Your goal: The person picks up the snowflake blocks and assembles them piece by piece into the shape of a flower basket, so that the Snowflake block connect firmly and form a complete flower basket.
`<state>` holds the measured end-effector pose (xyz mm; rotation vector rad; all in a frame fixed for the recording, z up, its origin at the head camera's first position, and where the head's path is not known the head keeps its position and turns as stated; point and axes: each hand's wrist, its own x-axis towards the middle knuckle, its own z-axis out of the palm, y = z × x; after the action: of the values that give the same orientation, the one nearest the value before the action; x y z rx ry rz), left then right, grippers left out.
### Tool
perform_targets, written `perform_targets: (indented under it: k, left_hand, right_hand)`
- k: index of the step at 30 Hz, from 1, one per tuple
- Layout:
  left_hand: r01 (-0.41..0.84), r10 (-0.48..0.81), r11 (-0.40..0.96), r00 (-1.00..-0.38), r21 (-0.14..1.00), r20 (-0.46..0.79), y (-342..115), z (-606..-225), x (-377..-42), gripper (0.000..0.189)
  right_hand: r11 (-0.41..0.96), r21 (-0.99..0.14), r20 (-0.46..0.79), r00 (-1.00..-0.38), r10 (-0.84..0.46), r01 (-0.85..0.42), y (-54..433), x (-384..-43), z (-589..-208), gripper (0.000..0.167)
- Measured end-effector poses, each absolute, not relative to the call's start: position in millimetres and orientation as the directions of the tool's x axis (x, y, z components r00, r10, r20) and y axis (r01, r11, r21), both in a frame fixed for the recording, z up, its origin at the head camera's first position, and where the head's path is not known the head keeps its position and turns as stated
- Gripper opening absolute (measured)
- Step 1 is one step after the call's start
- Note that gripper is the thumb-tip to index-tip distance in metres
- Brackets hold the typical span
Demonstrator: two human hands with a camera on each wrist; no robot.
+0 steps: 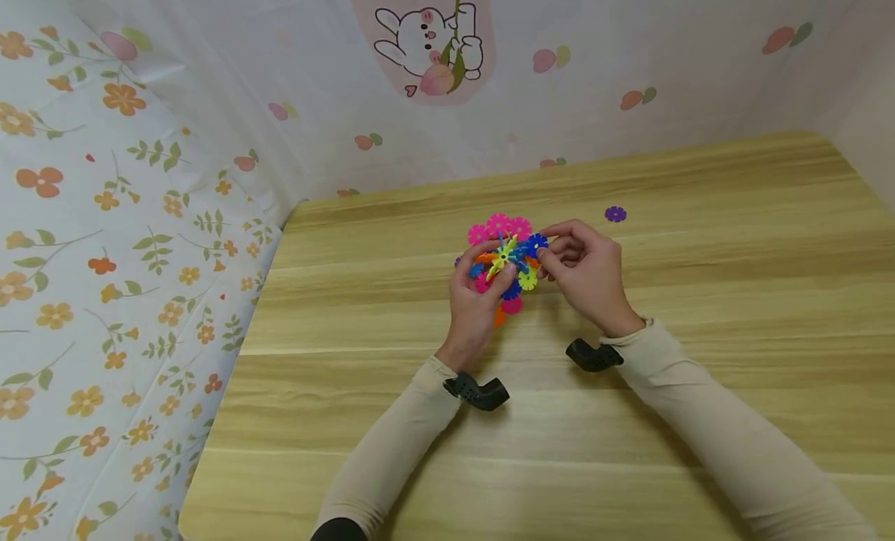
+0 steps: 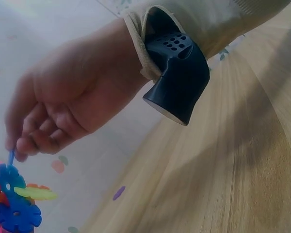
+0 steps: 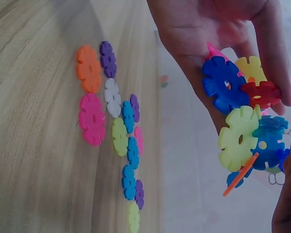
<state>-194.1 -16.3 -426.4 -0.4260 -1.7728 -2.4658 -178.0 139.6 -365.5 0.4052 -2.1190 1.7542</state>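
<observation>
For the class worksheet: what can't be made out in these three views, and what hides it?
- Head view: inner joints of the flower-disc cluster, covered by overlapping discs and the left hand.
- Head view: the loose white flower disc, apparently behind the cluster or hand.
- Left wrist view: most of the cluster, cut off by the left edge.
- Right wrist view: most of the right hand, cut off at the frame's edge.

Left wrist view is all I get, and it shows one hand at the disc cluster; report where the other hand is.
Observer: The left hand holds the disc cluster, thumb on the near side.

Operator: I see just one loose disc, a purple one, on the table. Name a color I'm missing there.

Observer: White: a white disc lies on the table in the right wrist view.

Operator: Add another.

Observer: An orange disc lies there too, next to a pink disc.
</observation>
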Motion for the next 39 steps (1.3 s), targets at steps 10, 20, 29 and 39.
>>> perform_targets:
  k: [10, 20, 29, 39]
  left_hand:
    - [0.249, 0.041, -0.252, -0.963, 0.935, 0.268, -12, -429, -191, 0.036]
    - [0.278, 0.105, -0.046, -0.954, 0.96, 0.281, -21, -404, -175, 0.034]
    - [0.218, 0.267, -0.216, -0.925, 0.952, 0.272, -18, -400, -185, 0.039]
    - [0.11, 0.526, -0.168, -0.83, 0.98, 0.184, -46, -402, -205, 0.042]
  right_hand:
    - [0.258, -0.856, 0.462, -0.887, -0.01, -0.449, 136, -177, -368, 0.015]
    - [0.136, -0.941, 0.301, -0.95, -0.08, -0.309, 147, -194, -399, 0.015]
    - [0.178, -0.921, 0.342, -0.938, -0.053, -0.346, 157, -188, -373, 0.017]
    - [0.278, -0.901, 0.252, -0.924, -0.288, -0.332, 188, -206, -364, 0.018]
